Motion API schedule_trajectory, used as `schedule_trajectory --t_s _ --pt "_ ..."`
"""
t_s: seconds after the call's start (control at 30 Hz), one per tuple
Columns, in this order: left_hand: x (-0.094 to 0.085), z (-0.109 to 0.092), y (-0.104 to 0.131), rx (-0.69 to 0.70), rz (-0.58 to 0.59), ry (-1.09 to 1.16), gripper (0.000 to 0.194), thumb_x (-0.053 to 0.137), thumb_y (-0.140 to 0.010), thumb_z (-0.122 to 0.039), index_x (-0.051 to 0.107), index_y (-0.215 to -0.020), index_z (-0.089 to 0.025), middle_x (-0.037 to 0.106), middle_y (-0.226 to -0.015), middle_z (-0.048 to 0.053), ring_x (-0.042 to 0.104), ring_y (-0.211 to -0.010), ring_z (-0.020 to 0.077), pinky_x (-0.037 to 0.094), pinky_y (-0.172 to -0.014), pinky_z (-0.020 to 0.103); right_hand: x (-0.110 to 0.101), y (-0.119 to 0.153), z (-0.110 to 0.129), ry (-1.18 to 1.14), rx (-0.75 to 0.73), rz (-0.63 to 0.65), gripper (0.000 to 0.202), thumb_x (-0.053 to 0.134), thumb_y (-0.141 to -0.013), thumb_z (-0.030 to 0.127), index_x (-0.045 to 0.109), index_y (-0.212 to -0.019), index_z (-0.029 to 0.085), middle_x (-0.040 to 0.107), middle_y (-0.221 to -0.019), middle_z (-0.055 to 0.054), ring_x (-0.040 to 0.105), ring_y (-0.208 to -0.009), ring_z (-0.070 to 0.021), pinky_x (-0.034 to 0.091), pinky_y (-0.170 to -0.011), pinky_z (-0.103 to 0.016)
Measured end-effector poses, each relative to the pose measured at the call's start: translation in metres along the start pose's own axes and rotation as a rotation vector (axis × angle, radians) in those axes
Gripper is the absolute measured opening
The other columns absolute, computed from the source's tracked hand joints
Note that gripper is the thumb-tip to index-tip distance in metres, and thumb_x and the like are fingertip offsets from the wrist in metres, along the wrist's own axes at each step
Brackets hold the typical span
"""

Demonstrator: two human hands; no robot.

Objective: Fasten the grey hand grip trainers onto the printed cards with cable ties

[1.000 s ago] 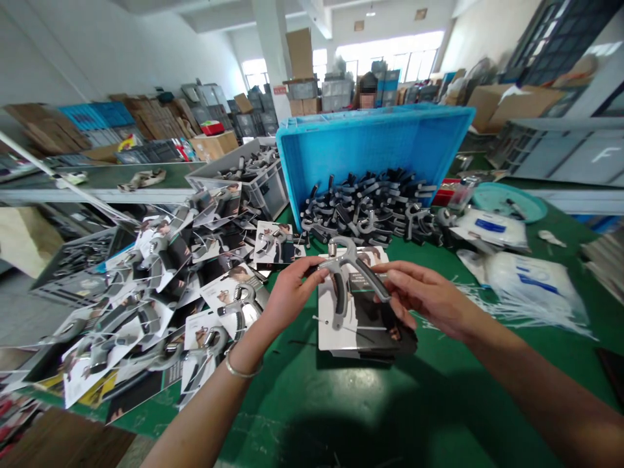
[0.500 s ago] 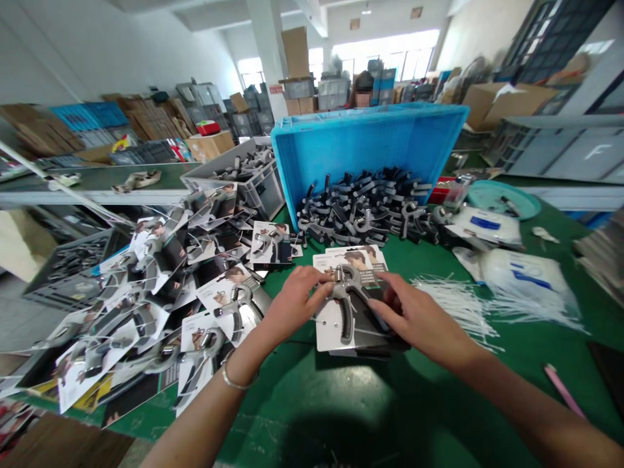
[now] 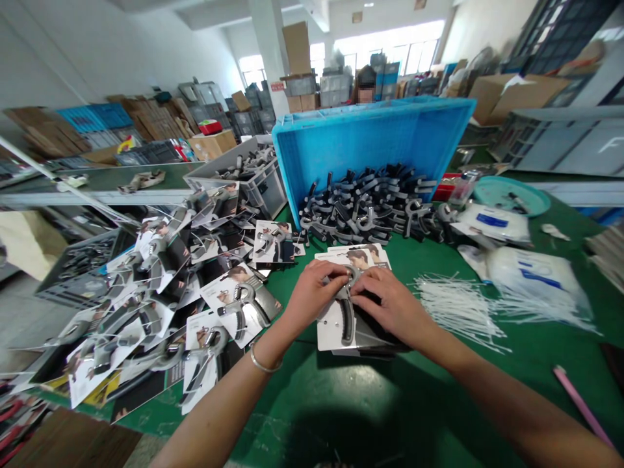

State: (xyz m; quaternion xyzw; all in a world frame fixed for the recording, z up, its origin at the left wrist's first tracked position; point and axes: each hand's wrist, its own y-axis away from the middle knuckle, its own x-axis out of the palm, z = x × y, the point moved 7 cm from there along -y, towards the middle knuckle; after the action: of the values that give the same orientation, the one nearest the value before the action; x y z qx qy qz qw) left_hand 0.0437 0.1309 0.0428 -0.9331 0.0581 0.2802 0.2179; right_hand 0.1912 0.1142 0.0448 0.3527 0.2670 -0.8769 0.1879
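Note:
A grey and black hand grip strengthener (image 3: pixel 346 322) lies on a printed backing card (image 3: pixel 327 337), on top of a small stack of such cards in front of me. My left hand (image 3: pixel 312 290) is closed on the upper part of the strengthener, near its spring, with thumb and fingers together. From the other side, my right hand (image 3: pixel 385 300) pinches the same spot and hides its right handle. Both sets of fingertips nearly meet there; whether a thin tie is between them I cannot see. White cable ties (image 3: pixel 455 309) lie loose to the right of my right hand.
Carded strengtheners (image 3: pixel 156 312) are heaped at left. A tipped blue crate (image 3: pixel 361 140) spills loose strengtheners (image 3: pixel 370 201) behind the cards. Bags of ties (image 3: pixel 541 276), a turquoise tray (image 3: pixel 511 195) and a pink pen-like stick (image 3: pixel 580 400) lie at right. Beyond the crate is a person (image 3: pixel 366 84).
My right hand has moved left and up from the right handle to the strengthener's top. My left hand has shifted slightly right, so the fingers of both hands now come together.

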Motion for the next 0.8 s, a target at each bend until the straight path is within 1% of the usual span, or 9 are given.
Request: schedule_trajectory --t_s 0.07,0.13,0.2,0.3,0.4,0.53,0.67,0.8 --pt "0.002 -0.002 0.003 0.033 -0.008 -0.022 0.006 0.067 -0.089 -0.021 0.073 -0.090 -0.022 0.073 -0.090 0.002 0.061 -0.092 0.0208 0.044 -0.089 0.035 -0.003 -0.001 -0.002 -0.096 0.016 -0.025 0.007 0.061 -0.093 0.024 0.065 -0.087 0.023 0.061 -0.098 -0.005 0.057 -0.101 -0.0229 0.045 -0.091 -0.039" --pt "0.003 -0.003 0.006 0.049 -0.026 -0.002 0.005 0.067 -0.089 -0.021 0.072 -0.090 -0.022 0.073 -0.091 0.003 0.061 -0.093 0.0204 0.044 -0.089 0.035 -0.004 -0.003 -0.006 -0.183 0.033 -0.058 0.008 0.061 -0.092 0.024 0.064 -0.085 0.023 0.062 -0.099 -0.005 0.058 -0.101 -0.0228 0.044 -0.093 -0.040" --pt "0.004 -0.003 0.009 0.044 -0.043 0.040 0.005 0.067 -0.089 -0.022 0.072 -0.090 -0.022 0.073 -0.093 0.003 0.061 -0.095 0.0202 0.044 -0.091 0.035 -0.004 -0.005 -0.010 -0.222 0.050 -0.082 0.009 0.060 -0.092 0.026 0.065 -0.086 0.023 0.063 -0.106 -0.006 0.056 -0.108 -0.0243 0.041 -0.098 -0.043" --pt "0.004 -0.001 0.013 0.021 -0.053 0.095 0.005 0.067 -0.089 -0.023 0.072 -0.091 -0.022 0.073 -0.096 0.003 0.062 -0.097 0.0204 0.044 -0.093 0.036 -0.001 -0.005 -0.014 -0.207 0.075 -0.088 0.011 0.059 -0.093 0.029 0.066 -0.087 0.023 0.061 -0.123 -0.007 0.050 -0.123 -0.0274 0.033 -0.107 -0.049" --pt "0.004 0.001 0.015 0.000 -0.065 0.122 0.005 0.067 -0.089 -0.024 0.072 -0.090 -0.022 0.073 -0.095 0.003 0.062 -0.097 0.0205 0.045 -0.093 0.035 0.002 -0.003 -0.013 -0.170 0.071 -0.045 0.014 0.057 -0.095 0.031 0.066 -0.088 0.024 0.055 -0.137 -0.007 0.042 -0.132 -0.0289 0.029 -0.110 -0.052" --pt "0.004 0.003 0.016 -0.034 -0.084 0.148 0.006 0.066 -0.090 -0.024 0.072 -0.091 -0.022 0.072 -0.094 0.003 0.061 -0.097 0.0204 0.045 -0.093 0.034 0.003 0.001 -0.010 -0.105 0.038 0.039 0.016 0.057 -0.096 0.031 0.065 -0.085 0.023 0.047 -0.148 -0.007 0.037 -0.138 -0.0297 0.027 -0.111 -0.054" --pt "0.003 0.002 0.017 -0.026 -0.095 0.159 0.007 0.066 -0.090 -0.023 0.072 -0.092 -0.022 0.072 -0.095 0.003 0.061 -0.098 0.0202 0.045 -0.093 0.034 0.005 0.003 -0.010 -0.088 0.004 0.073 0.016 0.056 -0.097 0.032 0.065 -0.087 0.023 0.040 -0.154 -0.005 0.032 -0.142 -0.0286 0.024 -0.113 -0.053" --pt "0.003 0.003 0.017 -0.028 -0.093 0.135 0.007 0.066 -0.090 -0.023 0.073 -0.092 -0.022 0.073 -0.096 0.004 0.062 -0.099 0.0206 0.045 -0.094 0.035 0.007 0.003 -0.012 -0.091 0.000 0.085 0.018 0.055 -0.097 0.035 0.065 -0.087 0.023 0.040 -0.154 -0.004 0.031 -0.143 -0.0290 0.023 -0.115 -0.054"
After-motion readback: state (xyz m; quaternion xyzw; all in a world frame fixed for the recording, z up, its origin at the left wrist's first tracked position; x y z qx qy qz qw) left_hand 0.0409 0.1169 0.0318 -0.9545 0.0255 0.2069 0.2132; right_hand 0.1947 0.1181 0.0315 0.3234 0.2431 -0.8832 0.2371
